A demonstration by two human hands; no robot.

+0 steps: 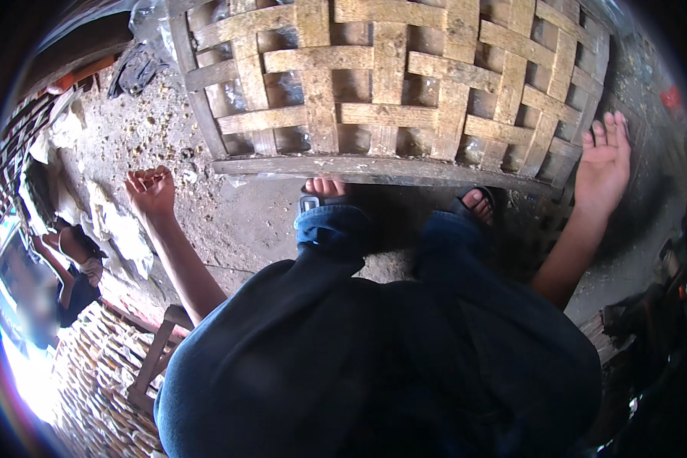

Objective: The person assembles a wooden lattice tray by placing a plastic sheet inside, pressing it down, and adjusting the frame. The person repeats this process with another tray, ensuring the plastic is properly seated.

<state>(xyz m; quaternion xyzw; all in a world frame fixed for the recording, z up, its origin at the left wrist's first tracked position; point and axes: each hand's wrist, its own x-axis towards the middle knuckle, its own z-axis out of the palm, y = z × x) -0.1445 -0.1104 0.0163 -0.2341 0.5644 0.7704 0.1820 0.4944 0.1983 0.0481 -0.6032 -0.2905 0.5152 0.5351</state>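
My left hand (151,192) hangs in the air beyond my left knee, palm up, its fingers loosely curled and nothing visible in them. My right hand (606,164) is held out palm up at the right, fingers stretched and holding nothing. It is close to the right corner of a wide lattice of woven bamboo strips (389,84) in a wooden frame, or appears to overlap it; contact cannot be made out. The lattice stands in front of my feet. Clear plastic shows through its gaps.
Crumbs (156,126) litter the concrete floor at the left, near a dark cloth (136,69) and pale plastic sheets (118,225). Another person (61,263) sits at the far left beside a woven bamboo wall (99,382). A small red object (670,97) lies at the far right.
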